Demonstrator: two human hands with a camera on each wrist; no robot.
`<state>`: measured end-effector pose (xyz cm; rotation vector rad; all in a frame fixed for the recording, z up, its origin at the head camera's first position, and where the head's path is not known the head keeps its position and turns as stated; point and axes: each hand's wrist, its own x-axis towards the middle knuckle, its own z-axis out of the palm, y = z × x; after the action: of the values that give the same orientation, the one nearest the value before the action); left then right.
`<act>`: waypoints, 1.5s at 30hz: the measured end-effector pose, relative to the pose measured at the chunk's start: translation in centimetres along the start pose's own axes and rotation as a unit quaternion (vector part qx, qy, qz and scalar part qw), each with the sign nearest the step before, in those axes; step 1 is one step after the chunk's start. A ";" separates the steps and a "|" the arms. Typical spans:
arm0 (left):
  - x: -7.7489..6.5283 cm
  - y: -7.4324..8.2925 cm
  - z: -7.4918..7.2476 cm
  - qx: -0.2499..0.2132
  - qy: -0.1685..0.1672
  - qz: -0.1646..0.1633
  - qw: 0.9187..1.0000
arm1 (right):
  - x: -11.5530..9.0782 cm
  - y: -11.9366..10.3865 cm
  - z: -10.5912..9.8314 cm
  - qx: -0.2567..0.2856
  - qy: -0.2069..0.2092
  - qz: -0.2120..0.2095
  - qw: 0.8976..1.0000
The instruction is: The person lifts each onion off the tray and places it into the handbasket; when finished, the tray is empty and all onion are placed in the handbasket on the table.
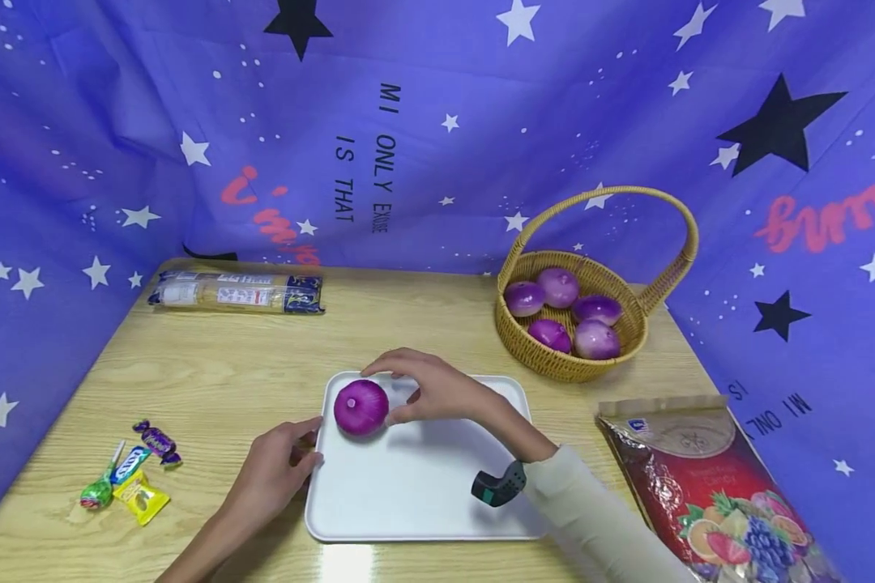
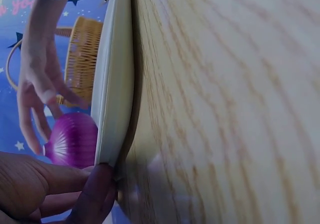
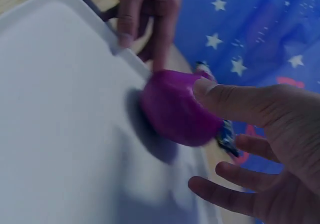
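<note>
A purple onion [image 1: 361, 407] sits on the white tray [image 1: 437, 486], toward its back left corner. Around the onion's right and far side is my right hand [image 1: 437, 389], its fingers spread and loosely bent. In the right wrist view the thumb [image 3: 220, 97] overlaps the onion, while the other fingers stand apart from it. My left hand [image 1: 277, 465] pinches the tray's left rim between thumb and fingers, as the left wrist view shows at the tray edge [image 2: 112, 109].
Several purple onions [image 1: 557, 287] lie in a wicker basket [image 1: 554, 368] at the back right. A red candy bag [image 1: 707, 478] lies at the right. Wrapped candies [image 1: 140, 495] and a lollipop [image 1: 98, 491] are on the left, with a long clear package [image 1: 241, 292] behind.
</note>
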<state>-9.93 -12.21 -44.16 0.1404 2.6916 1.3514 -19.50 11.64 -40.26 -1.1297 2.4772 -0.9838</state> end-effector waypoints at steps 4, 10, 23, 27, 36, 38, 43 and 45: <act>0.1 0.2 0.1 0.010 0.000 0.002 1.000 | 0.5 -0.1 1.2 -0.024 -0.021 -0.014 0.999; 0.0 0.2 0.2 0.030 0.006 0.006 1.000 | 1.0 0.0 1.9 -0.018 -0.020 -0.030 0.999; -0.1 0.6 0.3 0.012 0.000 -0.018 1.000 | 0.5 0.1 1.6 0.046 -0.024 -0.007 0.999; -0.1 0.6 0.4 0.022 -0.001 -0.019 1.000 | -0.2 0.5 0.8 0.046 -0.010 -0.002 0.999; -0.1 0.9 0.2 0.031 -0.006 -0.024 0.999 | -2.8 0.3 -3.4 0.081 0.034 0.033 0.996; -0.1 0.9 0.2 0.026 -0.005 -0.024 0.999 | -3.3 1.5 -4.1 0.099 0.041 0.042 0.993; -0.1 0.8 0.2 0.018 -0.006 -0.024 1.000 | -5.6 1.9 -7.7 0.112 0.083 0.063 0.988; -0.1 0.8 0.2 0.024 -0.005 -0.024 0.999 | -6.7 1.9 -9.5 0.091 0.104 0.074 0.988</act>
<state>-9.78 -11.58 -43.60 0.0863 2.7024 1.2700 -20.53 22.03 -34.85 -0.8120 2.5210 -1.3105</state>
